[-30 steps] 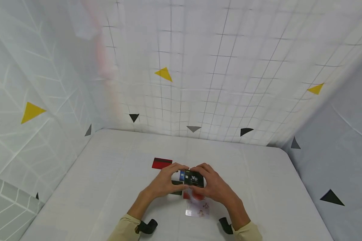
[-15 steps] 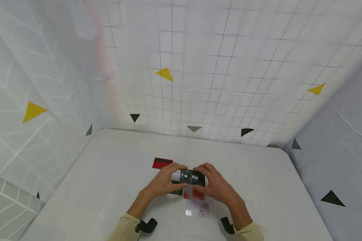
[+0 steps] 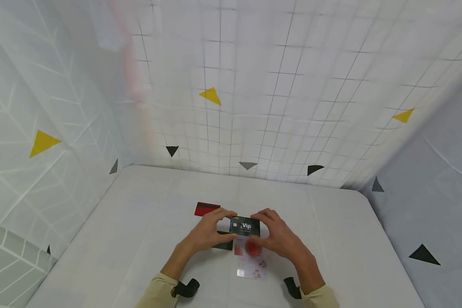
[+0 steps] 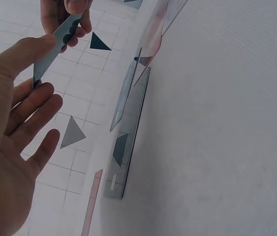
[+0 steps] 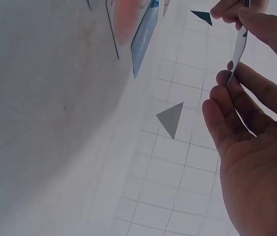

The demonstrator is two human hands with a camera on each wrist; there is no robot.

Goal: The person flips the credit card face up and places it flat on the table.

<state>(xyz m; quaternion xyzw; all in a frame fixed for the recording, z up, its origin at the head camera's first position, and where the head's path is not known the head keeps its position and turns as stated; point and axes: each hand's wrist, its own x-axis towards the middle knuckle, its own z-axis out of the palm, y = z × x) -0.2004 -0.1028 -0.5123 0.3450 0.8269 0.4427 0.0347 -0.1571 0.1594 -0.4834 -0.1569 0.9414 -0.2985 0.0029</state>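
Both hands hold a black card (image 3: 245,226) marked "Vip", with a chip at its left, raised above the table. The left hand (image 3: 205,233) pinches its left end between thumb and fingers. At the other end the right hand (image 3: 279,237) does likewise; in the right wrist view its thumb and fingertips meet opposite edges of the card (image 5: 238,46). Below lie other cards: a dark card (image 3: 224,246) near the left thumb, a red-patterned card (image 3: 238,248) and a pale, see-through-looking flowered card (image 3: 250,269). A blue card (image 5: 145,39) shows in the right wrist view.
A red card (image 3: 204,209) with a black stripe lies behind the left hand. White cloth covers the table (image 3: 150,256). Grid-marked white walls (image 3: 250,77) with yellow and dark triangles stand at the back and sides.
The black card has shifted slightly left and now covers more of the blue card beneath. The right hand has moved a little right, nearer the card's end. The left hand has barely moved.
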